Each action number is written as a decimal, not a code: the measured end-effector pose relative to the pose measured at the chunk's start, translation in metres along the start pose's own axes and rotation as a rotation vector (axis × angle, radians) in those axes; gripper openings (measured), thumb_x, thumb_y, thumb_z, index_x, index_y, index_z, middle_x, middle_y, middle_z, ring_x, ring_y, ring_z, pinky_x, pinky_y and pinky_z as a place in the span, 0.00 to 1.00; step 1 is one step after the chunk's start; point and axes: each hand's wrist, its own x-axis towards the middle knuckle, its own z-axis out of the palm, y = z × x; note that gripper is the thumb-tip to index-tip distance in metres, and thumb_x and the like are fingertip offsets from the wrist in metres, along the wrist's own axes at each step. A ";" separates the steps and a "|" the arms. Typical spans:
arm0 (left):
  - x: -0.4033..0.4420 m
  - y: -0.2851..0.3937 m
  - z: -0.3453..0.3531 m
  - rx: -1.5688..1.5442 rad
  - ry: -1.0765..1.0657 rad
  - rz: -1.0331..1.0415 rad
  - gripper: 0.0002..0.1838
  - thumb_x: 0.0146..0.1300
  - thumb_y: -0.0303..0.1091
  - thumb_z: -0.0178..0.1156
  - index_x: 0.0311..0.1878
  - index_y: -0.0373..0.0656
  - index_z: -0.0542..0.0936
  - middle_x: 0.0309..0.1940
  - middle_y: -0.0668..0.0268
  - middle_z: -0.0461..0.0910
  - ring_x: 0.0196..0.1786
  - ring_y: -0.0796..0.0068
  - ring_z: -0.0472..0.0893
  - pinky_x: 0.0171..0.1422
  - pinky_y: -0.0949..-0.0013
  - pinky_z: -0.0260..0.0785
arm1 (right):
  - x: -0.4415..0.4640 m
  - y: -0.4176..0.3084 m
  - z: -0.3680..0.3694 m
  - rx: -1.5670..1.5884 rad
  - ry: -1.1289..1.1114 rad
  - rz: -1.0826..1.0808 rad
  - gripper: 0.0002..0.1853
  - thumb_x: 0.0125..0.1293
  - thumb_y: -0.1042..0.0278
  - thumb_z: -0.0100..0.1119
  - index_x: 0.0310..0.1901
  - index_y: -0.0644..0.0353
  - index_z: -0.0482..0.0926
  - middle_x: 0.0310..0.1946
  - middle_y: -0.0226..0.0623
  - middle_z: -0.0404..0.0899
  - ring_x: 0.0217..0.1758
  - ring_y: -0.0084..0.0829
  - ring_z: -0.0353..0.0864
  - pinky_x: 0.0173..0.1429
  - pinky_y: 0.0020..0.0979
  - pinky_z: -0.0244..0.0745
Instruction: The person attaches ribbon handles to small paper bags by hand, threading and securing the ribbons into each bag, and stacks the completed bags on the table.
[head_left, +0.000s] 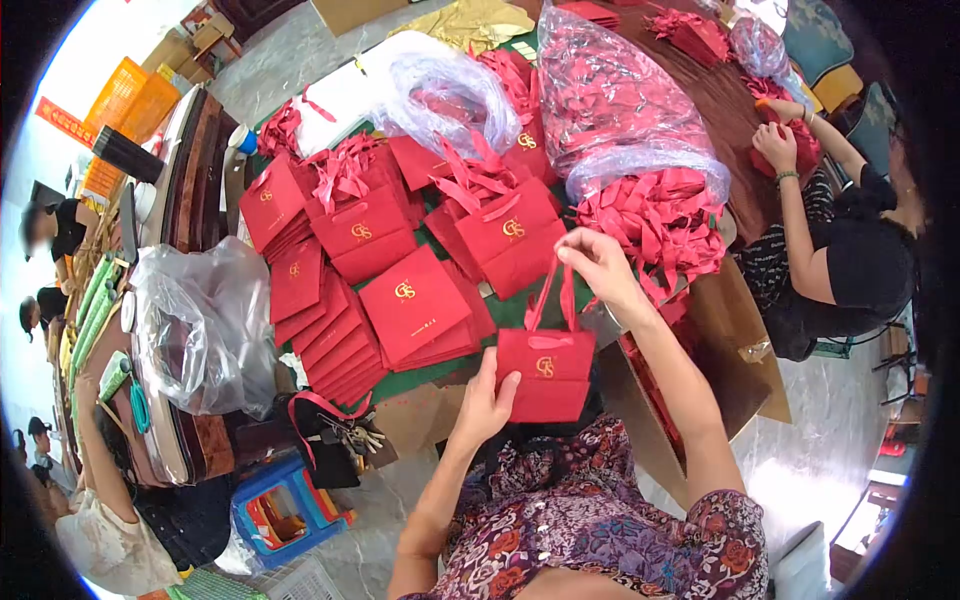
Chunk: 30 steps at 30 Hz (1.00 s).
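Observation:
My left hand (487,397) grips the left edge of a small red paper gift bag (545,375) with a gold logo, its thumb on the front. Above the bag, my right hand (597,262) pinches its red ribbon handle (553,297) and pulls it upward. The bag hangs upright in front of my body, near the table's edge. Just beyond it stand red bags with ribbons (513,235). To their left lies a stack of flat red bags (418,305). A clear plastic sack (630,100) spills a heap of red ribbons (655,225) close to my right hand.
An open cardboard box (720,350) stands by my right arm. Crumpled clear plastic (200,330) and a bunch of keys (355,435) lie on the left. A blue plastic stool (290,510) is below. Another person (850,240) handles red material at the right; others are at the left.

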 end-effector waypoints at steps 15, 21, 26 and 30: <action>0.154 0.010 -0.008 -0.152 0.474 0.256 0.21 0.70 0.31 0.62 0.59 0.28 0.70 0.57 0.50 0.78 0.58 0.64 0.78 0.64 0.63 0.69 | -0.036 -0.019 -0.032 -0.612 -0.101 -0.261 0.12 0.60 0.79 0.64 0.46 0.63 0.82 0.43 0.39 0.80 0.49 0.33 0.82 0.51 0.31 0.78; 0.141 0.013 0.012 0.158 0.416 -0.010 0.28 0.63 0.35 0.69 0.61 0.34 0.69 0.51 0.42 0.80 0.55 0.43 0.81 0.57 0.54 0.73 | -0.072 0.027 -0.024 -1.018 -0.069 -0.282 0.08 0.54 0.75 0.67 0.36 0.59 0.80 0.42 0.38 0.74 0.51 0.45 0.73 0.54 0.43 0.73; 0.121 0.024 -0.016 0.416 0.572 0.214 0.35 0.63 0.35 0.66 0.70 0.35 0.65 0.55 0.43 0.72 0.57 0.41 0.72 0.63 0.49 0.65 | -0.078 0.027 -0.014 -0.934 -0.085 -0.360 0.07 0.56 0.74 0.67 0.38 0.58 0.82 0.36 0.36 0.76 0.45 0.41 0.76 0.48 0.39 0.75; 0.113 0.008 -0.075 0.835 0.589 0.120 0.25 0.67 0.38 0.61 0.64 0.39 0.73 0.55 0.50 0.75 0.59 0.47 0.70 0.63 0.47 0.62 | -0.083 0.022 0.009 -0.807 -0.092 -0.355 0.12 0.58 0.71 0.69 0.44 0.56 0.83 0.35 0.36 0.80 0.42 0.40 0.80 0.46 0.39 0.76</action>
